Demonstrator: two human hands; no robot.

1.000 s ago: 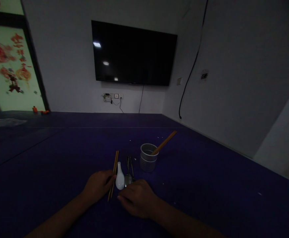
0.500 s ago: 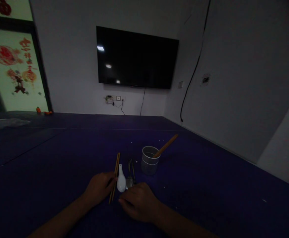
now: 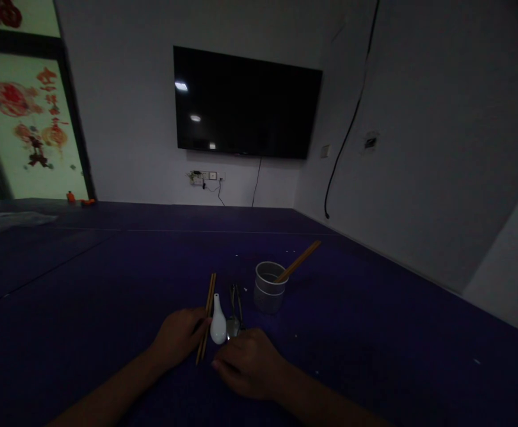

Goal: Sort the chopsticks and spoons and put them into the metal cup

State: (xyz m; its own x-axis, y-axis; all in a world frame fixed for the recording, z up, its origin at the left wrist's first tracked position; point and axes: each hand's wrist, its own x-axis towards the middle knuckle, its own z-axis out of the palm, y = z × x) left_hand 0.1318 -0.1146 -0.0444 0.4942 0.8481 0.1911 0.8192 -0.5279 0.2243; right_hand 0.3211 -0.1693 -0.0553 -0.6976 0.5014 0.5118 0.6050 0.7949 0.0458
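Head view, left hand: the left hand (image 3: 176, 338) is resting on the purple tabletop (image 3: 108, 284), fingers curling loosely with the tips touching the near end of the chopsticks (image 3: 206, 317); whether it is pinching them or only lying against them, I cannot tell.
Head view, right hand: the right hand (image 3: 250, 365) is lying palm down with fingers bent, just near the bowl of the metal spoon (image 3: 233, 317); what the fingertips are holding, if anything, cannot be told.
Cutlery: the chopsticks, the white spoon (image 3: 217, 323) and the metal spoon are lying side by side between the two hands, handles pointing far.
Cup: a grey cup (image 3: 269, 286) is standing just far and right of the cutlery, with one chopstick (image 3: 299, 261) leaning out of it to the right.
Doing it well: in my judgement, gathering both chopsticks evenly at the near end and lifting them together is keeping them from scattering or nudging the white spoon beside them.
Hard to make out: the room is dim, so fingertips are blurring into the cloth; the metal spoon is looking like more than one piece; both forearms are being cut off at the near edge.
Far side: a dark television (image 3: 245, 104) is hanging on the wall.
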